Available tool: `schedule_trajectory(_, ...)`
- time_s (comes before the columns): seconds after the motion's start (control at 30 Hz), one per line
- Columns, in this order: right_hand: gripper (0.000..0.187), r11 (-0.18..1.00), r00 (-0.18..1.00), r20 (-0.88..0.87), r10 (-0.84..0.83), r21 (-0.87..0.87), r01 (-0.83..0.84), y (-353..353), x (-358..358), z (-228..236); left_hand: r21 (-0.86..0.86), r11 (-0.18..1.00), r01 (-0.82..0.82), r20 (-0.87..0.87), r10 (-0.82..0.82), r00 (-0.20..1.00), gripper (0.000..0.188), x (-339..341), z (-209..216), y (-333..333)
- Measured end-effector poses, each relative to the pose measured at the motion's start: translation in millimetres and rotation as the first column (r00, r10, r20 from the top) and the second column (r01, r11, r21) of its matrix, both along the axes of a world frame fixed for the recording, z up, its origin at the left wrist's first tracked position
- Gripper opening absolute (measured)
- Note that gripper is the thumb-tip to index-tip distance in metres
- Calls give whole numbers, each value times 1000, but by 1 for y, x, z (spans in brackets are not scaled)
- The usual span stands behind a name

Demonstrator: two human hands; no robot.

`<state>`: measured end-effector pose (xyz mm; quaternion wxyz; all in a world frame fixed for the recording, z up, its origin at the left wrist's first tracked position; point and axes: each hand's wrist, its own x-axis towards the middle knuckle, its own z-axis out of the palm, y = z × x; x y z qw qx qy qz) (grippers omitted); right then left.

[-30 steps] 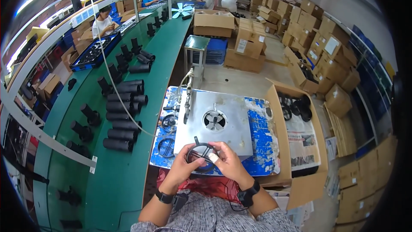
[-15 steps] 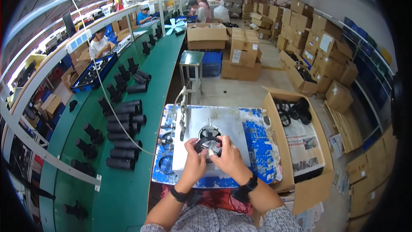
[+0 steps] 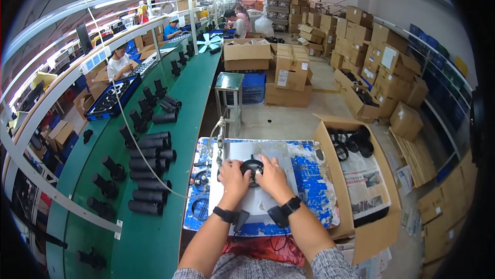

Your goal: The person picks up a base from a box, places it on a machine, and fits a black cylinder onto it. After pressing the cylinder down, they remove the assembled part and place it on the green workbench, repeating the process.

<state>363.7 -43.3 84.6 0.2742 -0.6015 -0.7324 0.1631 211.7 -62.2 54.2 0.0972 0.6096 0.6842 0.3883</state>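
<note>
A black round ring-shaped part (image 3: 252,166) lies level over the middle of the metal plate (image 3: 260,204) on my worktable. My left hand (image 3: 234,178) grips its left side, with the fingers curled and the thumb at the near edge. On the opposite side my right hand (image 3: 272,177) holds it too, thumb close to the left one. The fixture under the part is mostly covered by the part and my fingers. To the left of the plate, metal valve fittings (image 3: 220,140) stand with a thin hose attached, and another black ring (image 3: 200,208) lies on the chipped blue tabletop (image 3: 314,191).
Right of the table stands an open carton (image 3: 330,176) with black round parts (image 3: 356,142) and newspaper. A green bench (image 3: 191,109) at left carries several black tubes (image 3: 147,195). A small stool (image 3: 230,82) stands ahead; co-workers sit beyond the bench.
The black ring was held tilted above the fixture; it is now lowered flat over it. Both hands have moved slightly forward with it, and the view has shifted a little.
</note>
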Motion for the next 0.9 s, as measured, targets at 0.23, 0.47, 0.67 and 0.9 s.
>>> schedule_trajectory(0.23, 80, 974, 973, 44, 226, -15, -225, -2, 14, 11, 90, 986, 139, -130, -126, 983, 27, -26, -7, -14)
schedule_trajectory(0.47, 98, 967, 966, 77, 247, 44, -251, 0, 18, 4, 160, 987, -2, -100, 18, 995, 27, -124, 3, -16)
schedule_trajectory(0.67, 97, 972, 971, 55, 232, 16, -233, -1, 22, 5, -183, 982, -55, -543, -54, 838, 37, -185, -3, 24)
schedule_trajectory(0.9, 95, 978, 977, 47, 207, -7, -207, -6, 16, 3, -188, 962, 196, -764, -269, 587, 47, -209, 0, 71)
